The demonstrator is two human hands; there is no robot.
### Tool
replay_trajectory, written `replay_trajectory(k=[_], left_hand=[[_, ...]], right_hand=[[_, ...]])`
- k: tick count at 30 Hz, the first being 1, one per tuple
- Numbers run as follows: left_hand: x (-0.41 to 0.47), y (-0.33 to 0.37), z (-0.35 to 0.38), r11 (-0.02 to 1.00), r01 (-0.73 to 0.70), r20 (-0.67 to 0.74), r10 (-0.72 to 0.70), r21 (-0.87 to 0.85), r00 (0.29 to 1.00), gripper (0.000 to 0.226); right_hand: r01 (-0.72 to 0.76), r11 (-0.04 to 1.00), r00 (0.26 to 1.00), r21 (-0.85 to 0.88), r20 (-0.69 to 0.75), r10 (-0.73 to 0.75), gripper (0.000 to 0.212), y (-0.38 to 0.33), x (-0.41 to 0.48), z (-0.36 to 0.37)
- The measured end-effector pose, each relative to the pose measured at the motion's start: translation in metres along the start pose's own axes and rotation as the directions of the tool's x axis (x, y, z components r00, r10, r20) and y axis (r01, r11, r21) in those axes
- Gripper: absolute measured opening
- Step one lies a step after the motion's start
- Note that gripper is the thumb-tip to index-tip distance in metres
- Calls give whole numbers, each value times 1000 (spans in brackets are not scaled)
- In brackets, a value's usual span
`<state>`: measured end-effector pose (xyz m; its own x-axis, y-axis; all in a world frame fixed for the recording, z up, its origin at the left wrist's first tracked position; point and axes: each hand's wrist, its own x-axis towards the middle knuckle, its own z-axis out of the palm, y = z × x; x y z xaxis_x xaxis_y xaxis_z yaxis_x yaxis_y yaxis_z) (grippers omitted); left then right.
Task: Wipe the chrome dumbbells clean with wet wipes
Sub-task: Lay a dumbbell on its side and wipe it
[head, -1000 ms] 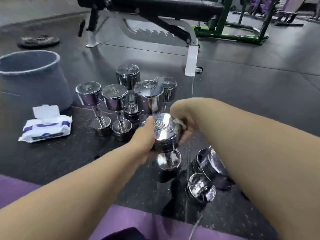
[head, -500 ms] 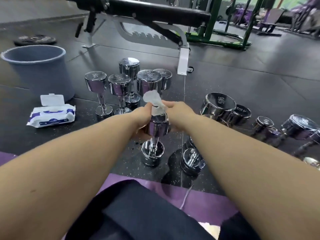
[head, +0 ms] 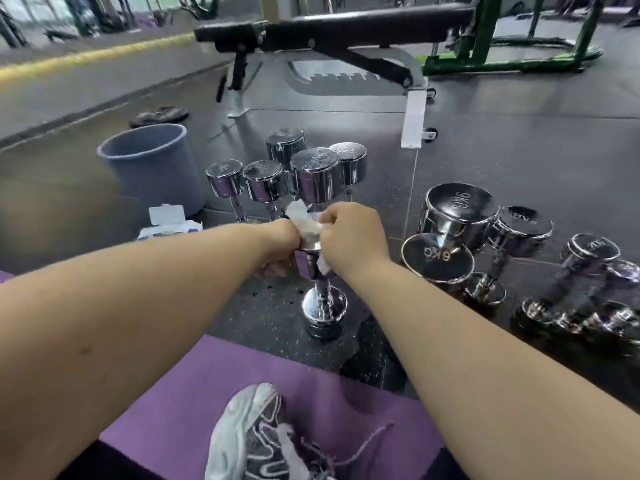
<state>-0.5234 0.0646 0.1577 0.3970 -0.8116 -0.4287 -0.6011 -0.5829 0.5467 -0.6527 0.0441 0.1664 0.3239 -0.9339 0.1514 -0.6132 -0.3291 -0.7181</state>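
Note:
A small chrome dumbbell point(head: 322, 306) stands upright on the black rubber floor in front of me. My left hand point(head: 282, 244) grips its top head from the left. My right hand point(head: 351, 237) pinches a crumpled white wet wipe point(head: 303, 218) against the top of that head; part of the wipe hangs below my palm. Several more chrome dumbbells point(head: 313, 174) stand upright just behind. Larger ones, marked 6KG point(head: 457, 209), lie and stand to the right. A wet wipe pack point(head: 166, 223) with its lid up sits to the left, partly hidden by my left forearm.
A grey bin point(head: 152, 164) stands at the left behind the wipe pack. A black weight bench point(head: 332, 29) on a white frame crosses the back, with a weight plate point(head: 159, 116) on the floor left of it. A purple mat point(head: 242, 386) and my shoe point(head: 256, 434) lie nearest me.
The camera has lifted and pulled back, bringing my shoe and the mat into view. Both hands stay at the dumbbell's top head, with the wipe shifting over it.

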Motion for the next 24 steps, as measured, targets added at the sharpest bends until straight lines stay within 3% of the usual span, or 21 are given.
replay_trajectory(k=[3, 5, 7, 9, 14, 17, 20, 24], left_hand=[[-12, 9, -1, 998, -30, -159, 21, -55, 987, 31], [-12, 11, 1, 972, -123, -299, 60, -198, 952, 23], [-15, 7, 4, 862, -234, -426, 24, -449, 905, 34], [-21, 2, 2, 735, -296, -444, -8, -610, 896, 38], [-42, -14, -6, 749, -403, -283, 293, -525, 913, 8], [-37, -19, -4, 722, -474, -269, 391, -504, 880, 13], [-29, -18, -2, 701, -518, -319, 408, -490, 855, 16], [-14, -16, -4, 715, -470, -374, 305, -518, 876, 30]], right_hand=[[-44, 984, 998, 174, -35, 51, 18, 8, 3, -2], [-69, 967, 996, 244, -43, 81, 16, 12, 4, -5], [-105, 943, 992, 316, -34, 122, 19, 15, 5, -5], [-139, 915, 986, 380, -29, 162, 22, 13, 5, -3], [-105, 868, 992, 486, -8, 125, 9, -1, 1, 4], [-135, 781, 989, 609, 36, 143, 9, 0, -9, 6], [-142, 684, 986, 715, 42, 161, 8, 4, -13, 3], [-130, 691, 975, 711, -35, 219, 8, 12, -7, 2]])
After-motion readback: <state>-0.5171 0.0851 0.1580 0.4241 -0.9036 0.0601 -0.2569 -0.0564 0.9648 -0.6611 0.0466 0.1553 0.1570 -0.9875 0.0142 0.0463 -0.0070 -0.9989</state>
